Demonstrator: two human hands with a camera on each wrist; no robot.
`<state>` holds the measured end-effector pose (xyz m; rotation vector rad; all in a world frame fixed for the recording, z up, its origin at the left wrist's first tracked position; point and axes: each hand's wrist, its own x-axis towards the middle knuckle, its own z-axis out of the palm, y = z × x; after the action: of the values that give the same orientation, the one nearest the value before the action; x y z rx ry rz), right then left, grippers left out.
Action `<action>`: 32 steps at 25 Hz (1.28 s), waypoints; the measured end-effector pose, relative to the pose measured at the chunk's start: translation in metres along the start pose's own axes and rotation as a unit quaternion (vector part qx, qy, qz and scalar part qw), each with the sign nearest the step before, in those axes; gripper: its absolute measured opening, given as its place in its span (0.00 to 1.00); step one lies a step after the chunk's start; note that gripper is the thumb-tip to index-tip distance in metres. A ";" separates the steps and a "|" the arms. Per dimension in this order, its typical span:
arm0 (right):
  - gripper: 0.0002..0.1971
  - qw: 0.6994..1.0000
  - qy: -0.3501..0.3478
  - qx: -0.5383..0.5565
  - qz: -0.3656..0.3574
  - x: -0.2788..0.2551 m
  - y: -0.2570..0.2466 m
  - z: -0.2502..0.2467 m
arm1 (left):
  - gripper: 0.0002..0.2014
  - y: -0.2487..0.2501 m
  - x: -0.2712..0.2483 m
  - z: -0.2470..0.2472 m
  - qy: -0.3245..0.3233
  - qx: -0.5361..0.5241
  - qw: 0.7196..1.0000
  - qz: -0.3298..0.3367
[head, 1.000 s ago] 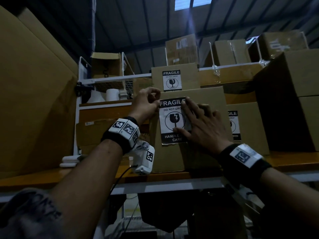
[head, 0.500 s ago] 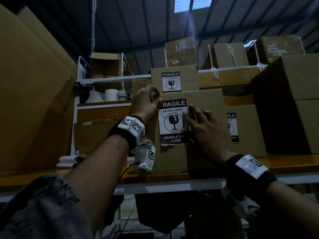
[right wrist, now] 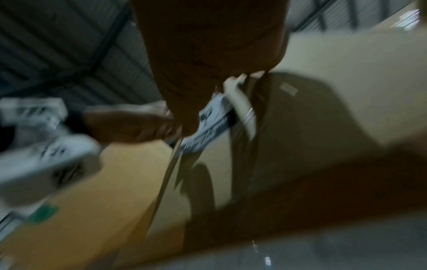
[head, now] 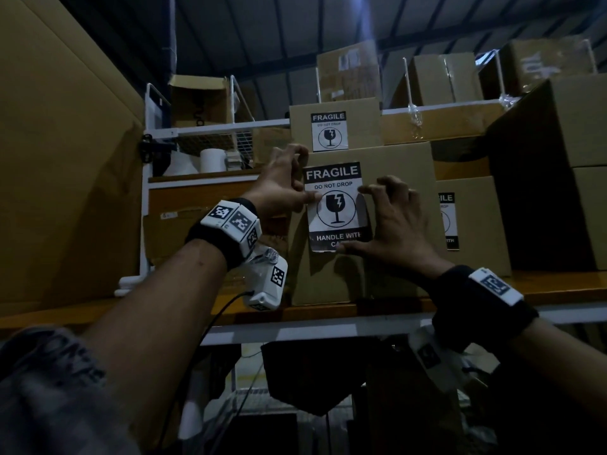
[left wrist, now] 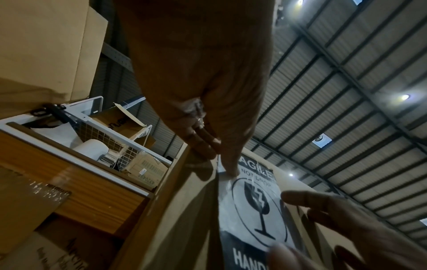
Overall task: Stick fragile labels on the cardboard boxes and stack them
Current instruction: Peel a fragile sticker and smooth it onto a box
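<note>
On the orange shelf [head: 558, 287], at its front edge, stands a box [head: 400, 178] with a fragile label [head: 335, 208] on its front face. Both hands are at that label. The left hand [head: 279, 185] is at the box's upper left corner: its thumb lies on the label's left edge beside the words DO NOT DROP, and the other fingers curl over the top corner of the box. From the left wrist, the thumb tip meets the paper just above the broken-glass symbol. The right hand [head: 397, 224] has its fingers spread and bent like a claw; the fingertips touch the label's right edge and the thumb presses the lower right corner, over the word CARE. The right wrist view is too blurred to add more.

A second box [head: 361, 126] with its own label sits on top, further back. A third labelled box [head: 476, 231] stands just right of the first, partly hidden behind it.
</note>
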<state>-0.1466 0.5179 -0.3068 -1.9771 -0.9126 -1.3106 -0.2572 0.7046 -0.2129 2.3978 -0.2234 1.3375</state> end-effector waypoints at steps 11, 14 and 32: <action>0.74 0.998 -0.048 -0.004 0.051 -0.018 -0.030 0.026 | 0.43 -0.008 -0.005 -0.002 -0.001 0.017 1.000 0.010; 0.69 0.997 0.026 0.021 0.071 -0.012 -0.024 0.016 | 0.42 -0.005 -0.007 -0.001 0.003 0.026 0.999 0.020; 0.50 0.997 -0.056 -0.052 0.017 0.004 0.002 -0.011 | 0.50 -0.008 -0.015 0.001 -0.033 -0.007 0.999 0.020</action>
<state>-0.1498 0.5096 -0.2991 -2.1560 -0.8741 -1.2614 -0.2621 0.7110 -0.2277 2.4405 -0.3008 1.2705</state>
